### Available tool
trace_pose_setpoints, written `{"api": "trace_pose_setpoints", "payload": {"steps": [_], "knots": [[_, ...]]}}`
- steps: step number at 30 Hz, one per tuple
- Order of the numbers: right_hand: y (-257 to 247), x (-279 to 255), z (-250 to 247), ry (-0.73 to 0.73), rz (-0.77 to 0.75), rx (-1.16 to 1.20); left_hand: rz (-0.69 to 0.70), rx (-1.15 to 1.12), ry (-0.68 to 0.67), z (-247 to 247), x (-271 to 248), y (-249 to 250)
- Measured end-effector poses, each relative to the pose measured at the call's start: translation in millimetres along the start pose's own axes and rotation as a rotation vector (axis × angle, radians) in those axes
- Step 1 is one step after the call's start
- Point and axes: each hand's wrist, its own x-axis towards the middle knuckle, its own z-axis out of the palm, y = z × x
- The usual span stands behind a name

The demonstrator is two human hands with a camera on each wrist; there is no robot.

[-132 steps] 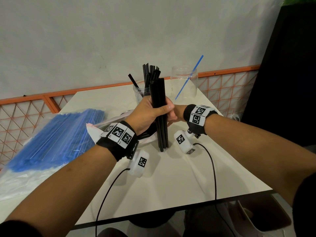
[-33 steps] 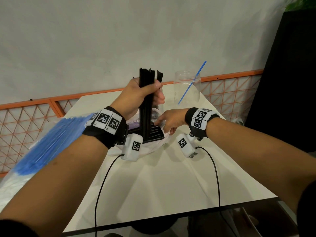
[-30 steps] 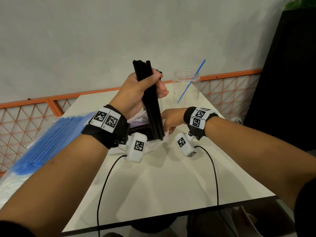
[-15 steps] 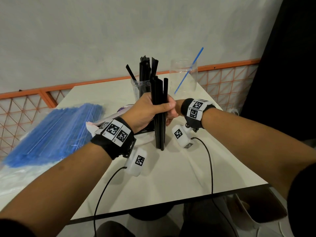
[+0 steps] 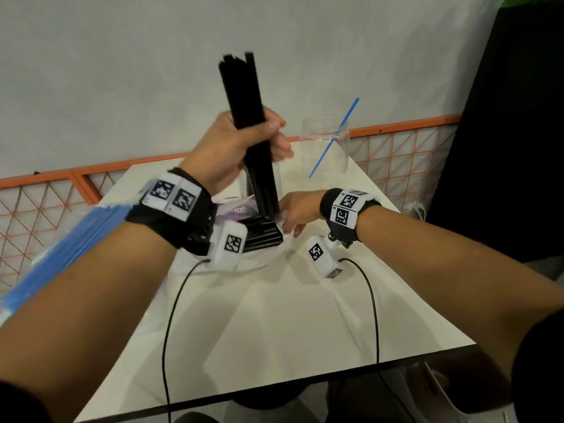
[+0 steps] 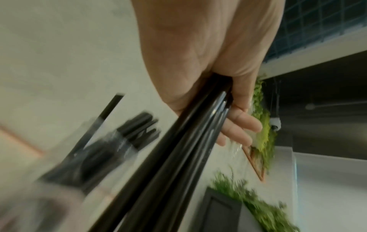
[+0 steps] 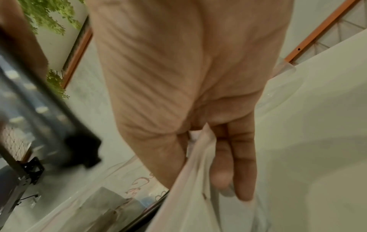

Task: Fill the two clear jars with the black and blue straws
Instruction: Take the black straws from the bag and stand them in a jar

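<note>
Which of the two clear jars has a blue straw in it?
The right jar, with one blue straw leaning in it. The other jar, behind the left hand, holds black straws.

Black wristbands (image 5: 348, 209): white square coded marker tags, no readable letters.
White wrist camera housings (image 5: 320, 254): same coded squares.
Thin translucent plastic bag (image 7: 139, 185): pinkish script below the right grip, blurred, illegible.

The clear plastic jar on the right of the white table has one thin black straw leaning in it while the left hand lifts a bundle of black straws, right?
Not quite. The single straw leaning in the clear plastic jar is blue, not black, as the head view shows. The rest holds: the left hand grips a bundle of black straws raised above the white table.
</note>
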Motion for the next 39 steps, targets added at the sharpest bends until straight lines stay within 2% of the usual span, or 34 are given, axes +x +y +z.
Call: {"api": "trace_pose_setpoints", "payload": {"steps": [5,11,14,18,22,24,26,28,30,33,35,37,39], "knots": [[-1,-2,-2,-0.044,-0.025,-0.041,0.127,0.096,0.116,-23,45,23],[5,2,-2,-0.033,-0.032,-0.034,0.271,0.086,0.24,-37,79,8],[8,5,-3,-0.031,-0.036,-0.034,0.223,0.116,0.263,-37,85,-11],[9,7,-4,-0.032,-0.041,-0.036,0.055,0.113,0.328,-40,90,-36],[10,8,-3,-0.037,-0.037,-0.025,-0.052,0.155,0.362,-44,91,-51],[10,8,-3,-0.037,-0.034,-0.019,-0.073,0.212,0.373,-46,89,-55],[10,8,-3,-0.036,-0.034,-0.019,-0.036,0.225,0.413,-47,91,-54],[10,8,-3,-0.033,-0.032,-0.021,0.043,0.333,0.49,-51,95,-50],[10,8,-2,-0.031,-0.027,-0.018,0.12,0.575,0.516,-53,97,-47],[8,8,-2,-0.027,-0.026,-0.025,0.088,1.085,0.339,-50,94,-51],[7,7,-2,-0.027,-0.026,-0.027,0.061,1.318,0.269,-46,89,-52],[6,5,-2,-0.022,-0.032,-0.029,0.173,1.366,0.345,-40,82,-44],[5,4,0,-0.025,-0.042,-0.013,0.321,1.261,0.413,-32,69,-34]]}}
